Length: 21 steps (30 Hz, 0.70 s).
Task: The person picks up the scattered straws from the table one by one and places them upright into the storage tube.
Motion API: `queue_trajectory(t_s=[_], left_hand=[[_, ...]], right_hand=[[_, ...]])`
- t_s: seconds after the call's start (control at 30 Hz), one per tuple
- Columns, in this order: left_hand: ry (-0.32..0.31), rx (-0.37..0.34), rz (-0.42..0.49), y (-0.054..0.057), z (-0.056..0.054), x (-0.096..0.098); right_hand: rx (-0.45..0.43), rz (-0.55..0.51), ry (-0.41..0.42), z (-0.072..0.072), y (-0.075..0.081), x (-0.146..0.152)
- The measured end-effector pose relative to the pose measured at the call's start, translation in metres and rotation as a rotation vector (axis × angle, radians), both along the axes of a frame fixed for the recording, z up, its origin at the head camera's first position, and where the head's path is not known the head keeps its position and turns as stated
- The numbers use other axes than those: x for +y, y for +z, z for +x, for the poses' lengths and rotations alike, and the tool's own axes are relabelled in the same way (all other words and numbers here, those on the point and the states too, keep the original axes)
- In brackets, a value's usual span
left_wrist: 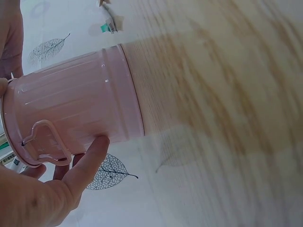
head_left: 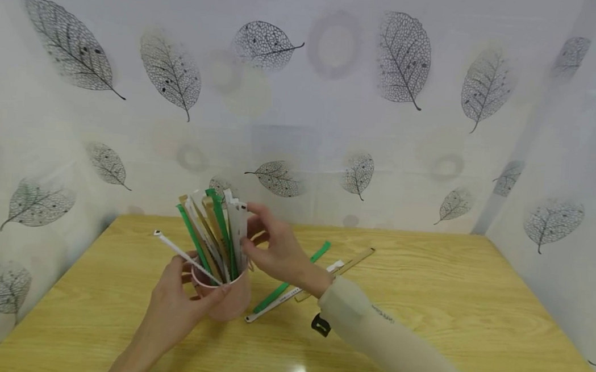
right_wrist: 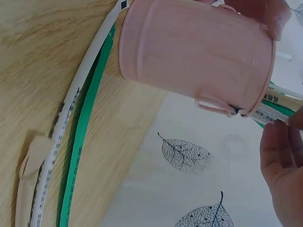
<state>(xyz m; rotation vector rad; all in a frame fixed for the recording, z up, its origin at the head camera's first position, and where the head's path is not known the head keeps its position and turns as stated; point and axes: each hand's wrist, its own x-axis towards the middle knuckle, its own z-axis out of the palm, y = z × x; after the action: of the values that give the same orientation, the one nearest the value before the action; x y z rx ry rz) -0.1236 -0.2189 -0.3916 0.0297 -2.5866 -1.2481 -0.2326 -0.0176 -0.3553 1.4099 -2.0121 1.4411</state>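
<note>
A pink metal bucket [head_left: 233, 301] with small side handles stands on the table, holding several paper-wrapped straws in green [head_left: 218, 209], white and brown. My left hand [head_left: 175, 301] grips the bucket from the left, fingers round its wall, as the left wrist view also shows. One white straw [head_left: 181, 251] leans out over the left side of the rim. At the right side of the bunch, my right hand [head_left: 280, 250] pinches a white wrapped straw [head_left: 242, 228] between thumb and fingers. The straws' lower ends are hidden inside the bucket [right_wrist: 199, 52].
Right of the bucket, a green straw [head_left: 273, 297], a white straw [head_left: 264, 313] and a brown straw [head_left: 359, 257] lie on the wooden table [head_left: 423, 319], partly under the right forearm. A leaf-patterned curtain [head_left: 328, 114] surrounds the table's back and sides.
</note>
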Motion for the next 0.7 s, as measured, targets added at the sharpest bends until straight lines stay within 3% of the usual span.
queue_trajectory(t_s=[0.2,0.3,0.5,0.6,0.7], left_hand=[[-0.006,-0.015,0.019,0.002,0.000,-0.001],[-0.006,-0.015,0.010,0.003,0.000,0.000],[-0.005,-0.005,-0.019,0.002,-0.001,0.000],[0.006,-0.003,-0.026,0.001,0.000,0.000],[0.012,0.001,-0.033,0.001,0.000,0.000]], right_hand=[[-0.019,0.030,-0.040,-0.003,0.003,0.018],[-0.018,0.094,-0.068,-0.007,0.002,0.037],[-0.028,0.451,-0.077,-0.010,-0.012,0.078],[-0.016,0.677,-0.067,-0.005,-0.023,0.091],[0.029,0.831,-0.058,0.003,-0.033,0.096]])
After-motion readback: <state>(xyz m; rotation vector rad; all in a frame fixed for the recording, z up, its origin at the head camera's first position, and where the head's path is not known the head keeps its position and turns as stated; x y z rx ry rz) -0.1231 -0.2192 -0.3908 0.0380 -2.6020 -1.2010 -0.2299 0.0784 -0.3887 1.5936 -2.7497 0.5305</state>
